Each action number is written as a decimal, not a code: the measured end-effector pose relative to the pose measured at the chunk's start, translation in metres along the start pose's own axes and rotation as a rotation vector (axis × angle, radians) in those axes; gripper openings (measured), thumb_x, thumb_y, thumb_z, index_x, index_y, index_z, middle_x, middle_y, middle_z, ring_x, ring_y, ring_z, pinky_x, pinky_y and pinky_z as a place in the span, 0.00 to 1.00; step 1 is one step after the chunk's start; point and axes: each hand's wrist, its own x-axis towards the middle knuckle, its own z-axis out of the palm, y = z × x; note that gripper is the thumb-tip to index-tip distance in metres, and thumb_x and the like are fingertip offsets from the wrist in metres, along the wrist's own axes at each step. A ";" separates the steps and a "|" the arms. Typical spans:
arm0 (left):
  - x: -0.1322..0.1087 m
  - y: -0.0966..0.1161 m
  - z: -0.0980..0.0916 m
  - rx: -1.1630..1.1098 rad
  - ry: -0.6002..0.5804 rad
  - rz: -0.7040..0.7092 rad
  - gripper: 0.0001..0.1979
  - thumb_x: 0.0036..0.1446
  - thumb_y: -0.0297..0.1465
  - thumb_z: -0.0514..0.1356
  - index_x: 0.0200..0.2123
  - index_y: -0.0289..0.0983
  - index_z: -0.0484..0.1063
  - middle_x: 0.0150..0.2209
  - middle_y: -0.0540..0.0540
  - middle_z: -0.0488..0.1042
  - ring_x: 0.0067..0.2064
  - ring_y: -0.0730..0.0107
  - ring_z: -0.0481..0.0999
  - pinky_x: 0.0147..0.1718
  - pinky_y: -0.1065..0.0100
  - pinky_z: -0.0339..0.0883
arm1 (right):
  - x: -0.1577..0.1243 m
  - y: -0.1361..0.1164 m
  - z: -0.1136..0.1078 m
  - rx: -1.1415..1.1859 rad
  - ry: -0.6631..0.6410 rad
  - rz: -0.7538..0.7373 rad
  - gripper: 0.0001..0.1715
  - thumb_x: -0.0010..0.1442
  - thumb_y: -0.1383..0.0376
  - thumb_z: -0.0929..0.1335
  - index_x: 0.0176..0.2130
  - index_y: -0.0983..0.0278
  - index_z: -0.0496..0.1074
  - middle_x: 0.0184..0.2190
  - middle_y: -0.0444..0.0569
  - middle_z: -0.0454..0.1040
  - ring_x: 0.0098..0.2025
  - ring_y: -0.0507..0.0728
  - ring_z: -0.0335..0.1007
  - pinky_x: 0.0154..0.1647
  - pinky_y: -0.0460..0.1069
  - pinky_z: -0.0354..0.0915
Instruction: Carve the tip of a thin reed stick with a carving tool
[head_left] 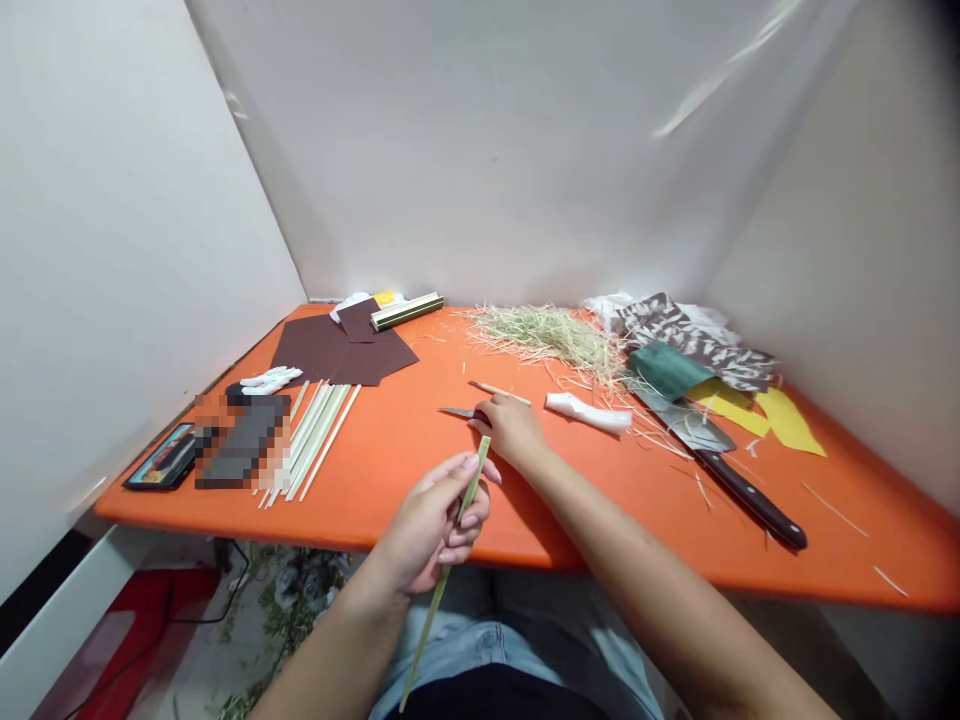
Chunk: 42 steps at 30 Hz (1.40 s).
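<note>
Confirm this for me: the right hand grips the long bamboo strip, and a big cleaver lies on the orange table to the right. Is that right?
No: the left hand, not the right, grips the long bamboo strip, as the head view shows. A big cleaver lies on the orange table to the right.

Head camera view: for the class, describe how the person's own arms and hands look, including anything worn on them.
The left forearm and right forearm are bare, with no sleeves, gloves, watch or bracelet in view. The left hand and right hand show no rings, and the left hand's fingernails look unpainted. Light blue jeans show below.
</note>
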 end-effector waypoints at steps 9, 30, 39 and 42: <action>-0.011 0.005 -0.002 -0.057 -0.014 0.007 0.13 0.62 0.42 0.60 0.38 0.39 0.65 0.19 0.60 0.59 0.15 0.86 0.43 0.10 0.85 0.43 | 0.032 0.038 -0.012 -0.089 -0.014 0.229 0.20 0.67 0.58 0.68 0.55 0.63 0.69 0.55 0.53 0.72 0.51 0.59 0.73 0.51 0.59 0.72; -0.016 0.008 0.006 -0.141 -0.122 -0.064 0.16 0.61 0.46 0.61 0.41 0.39 0.67 0.18 0.61 0.53 0.16 0.86 0.39 0.10 0.85 0.42 | -0.145 -0.015 -0.087 1.036 0.610 -0.160 0.07 0.67 0.58 0.67 0.39 0.59 0.68 0.24 0.41 0.74 0.26 0.52 0.74 0.33 0.48 0.71; -0.012 0.003 0.009 -0.117 -0.165 -0.068 0.19 0.61 0.50 0.59 0.40 0.40 0.65 0.16 0.63 0.50 0.16 0.85 0.35 0.10 0.85 0.38 | -0.170 -0.040 -0.097 0.657 0.656 -0.305 0.14 0.62 0.70 0.70 0.47 0.58 0.74 0.37 0.46 0.82 0.37 0.54 0.81 0.39 0.45 0.76; -0.012 0.003 0.008 -0.102 -0.162 -0.065 0.20 0.61 0.51 0.59 0.41 0.40 0.64 0.16 0.63 0.49 0.16 0.85 0.34 0.10 0.84 0.37 | -0.170 -0.047 -0.095 0.565 0.705 -0.309 0.21 0.59 0.74 0.70 0.52 0.60 0.72 0.38 0.47 0.82 0.37 0.54 0.82 0.40 0.45 0.77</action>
